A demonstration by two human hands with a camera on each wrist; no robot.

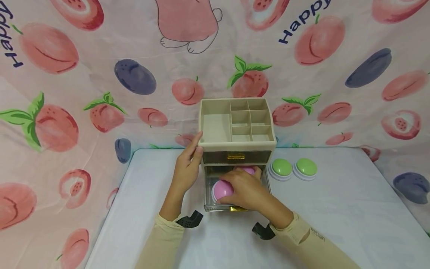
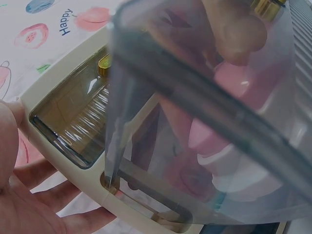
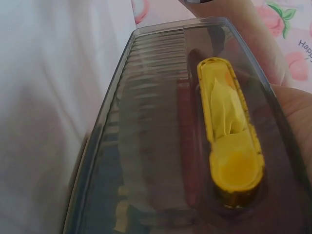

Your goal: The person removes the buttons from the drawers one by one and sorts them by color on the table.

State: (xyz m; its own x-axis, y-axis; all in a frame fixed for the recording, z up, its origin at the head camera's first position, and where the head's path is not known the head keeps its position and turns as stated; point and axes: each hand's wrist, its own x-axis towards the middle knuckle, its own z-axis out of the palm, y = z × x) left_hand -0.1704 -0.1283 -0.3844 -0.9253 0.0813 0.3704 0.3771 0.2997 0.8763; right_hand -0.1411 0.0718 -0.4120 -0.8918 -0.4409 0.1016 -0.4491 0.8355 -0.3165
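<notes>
Pink button [image 1: 221,189] lies under right hand [image 1: 246,190] in drawer [image 1: 209,186].

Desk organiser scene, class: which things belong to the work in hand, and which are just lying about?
In hand:
- beige desk organiser, steadied by the left hand
- its open lower drawer
- two pink dome buttons, under the right hand

Lying about:
- two green dome buttons on the table
- fruit-print cloth
</notes>
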